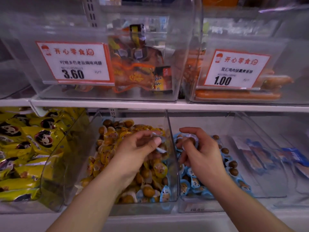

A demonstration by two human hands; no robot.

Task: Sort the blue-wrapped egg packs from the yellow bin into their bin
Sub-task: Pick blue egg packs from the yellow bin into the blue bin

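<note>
Clear divider wall [172,148] separates both hands: left hand [133,151] pinches a blue pack [158,138], right hand [205,158] grips another.

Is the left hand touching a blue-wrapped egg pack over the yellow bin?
Touching. The head view shows the left hand pinching a blue-wrapped egg pack between thumb and fingertips above the clear bin of yellow-wrapped packs.

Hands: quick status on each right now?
Left hand: pinches a blue pack over the yellow bin.
Right hand: curled round an egg pack.
</note>
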